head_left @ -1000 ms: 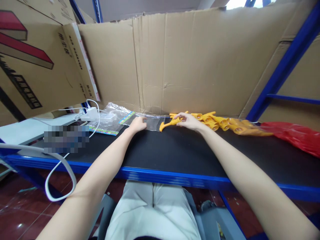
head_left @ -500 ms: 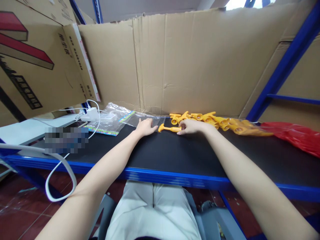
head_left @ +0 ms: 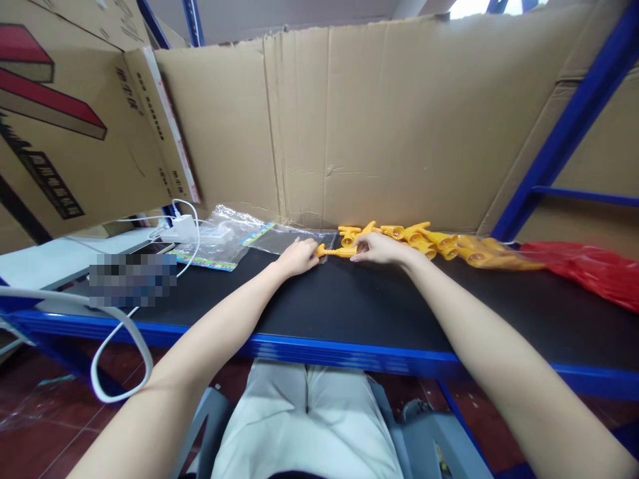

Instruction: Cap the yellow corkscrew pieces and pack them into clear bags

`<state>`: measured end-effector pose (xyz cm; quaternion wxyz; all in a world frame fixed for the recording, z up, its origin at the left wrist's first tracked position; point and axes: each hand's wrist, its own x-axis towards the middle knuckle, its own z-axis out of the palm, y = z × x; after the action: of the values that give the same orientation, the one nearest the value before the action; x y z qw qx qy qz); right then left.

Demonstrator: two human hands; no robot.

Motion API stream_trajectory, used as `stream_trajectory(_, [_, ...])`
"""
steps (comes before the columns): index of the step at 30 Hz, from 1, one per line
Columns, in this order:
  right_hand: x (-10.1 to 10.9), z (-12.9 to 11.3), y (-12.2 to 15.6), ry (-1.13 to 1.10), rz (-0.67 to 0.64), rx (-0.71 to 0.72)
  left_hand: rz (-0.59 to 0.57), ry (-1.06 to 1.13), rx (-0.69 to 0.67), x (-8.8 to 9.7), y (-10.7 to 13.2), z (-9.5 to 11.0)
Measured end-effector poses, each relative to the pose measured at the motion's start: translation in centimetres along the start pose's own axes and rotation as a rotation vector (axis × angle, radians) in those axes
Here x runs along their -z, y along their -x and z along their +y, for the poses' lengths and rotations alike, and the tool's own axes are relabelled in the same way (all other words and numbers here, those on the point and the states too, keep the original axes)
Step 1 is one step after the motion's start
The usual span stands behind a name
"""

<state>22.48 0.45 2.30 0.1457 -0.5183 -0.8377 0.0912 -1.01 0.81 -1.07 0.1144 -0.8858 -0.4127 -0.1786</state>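
My right hand (head_left: 378,249) pinches one end of a small yellow plastic piece (head_left: 338,252) that lies on the black shelf top (head_left: 349,299). My left hand (head_left: 298,257) is curled at the open edge of a clear plastic bag (head_left: 289,239), and its fingers touch the other end of the yellow piece. A pile of several more yellow pieces (head_left: 429,243) lies just to the right, against the cardboard wall.
Cardboard sheets (head_left: 379,120) wall in the back and left. A white charger and cable (head_left: 182,229) and more clear bags (head_left: 214,243) lie at the left. A red plastic bag (head_left: 589,273) sits at the right by a blue rack post (head_left: 564,140).
My right hand drew one yellow piece out of the pile and slid it left. My left hand moved right along the clear bag until it met the piece.
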Motion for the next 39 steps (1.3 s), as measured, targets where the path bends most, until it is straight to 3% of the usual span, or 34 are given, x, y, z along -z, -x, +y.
stream_trajectory(7, [-1.9,-0.4,-0.9,-0.162,0.088,0.061,-0.004,0.003,-0.108,0.3,-0.1,1.8])
stream_trajectory(11, [-2.6,-1.3,-0.7,-0.198,0.057,0.041,0.015,0.058,-0.077,0.3,-0.3,1.1])
stream_trajectory(14, [-2.5,-1.8,-0.4,-0.183,0.013,-0.001,0.095,0.066,0.118,0.5,-0.2,-0.8])
stream_trajectory(17, [-2.2,-2.2,-0.2,-0.188,-0.006,-0.024,0.142,-0.014,0.437,0.8,0.3,-3.5])
stream_trajectory(21, [-2.1,-2.3,-0.2,-0.241,0.003,-0.011,0.064,-0.009,0.789,0.9,1.6,-6.7])
stream_trajectory(25, [-2.3,-2.3,-0.5,-0.29,0.051,0.036,0.009,0.073,0.961,0.8,2.3,-8.3])
stream_trajectory(30, [-2.3,-2.5,-0.7,-0.306,0.078,0.054,-0.002,0.107,0.979,0.5,1.6,-8.5])
stream_trajectory(39, [-2.7,-2.7,-0.7,-0.315,0.093,0.037,-0.088,0.109,0.841,0.2,0.5,-7.7])
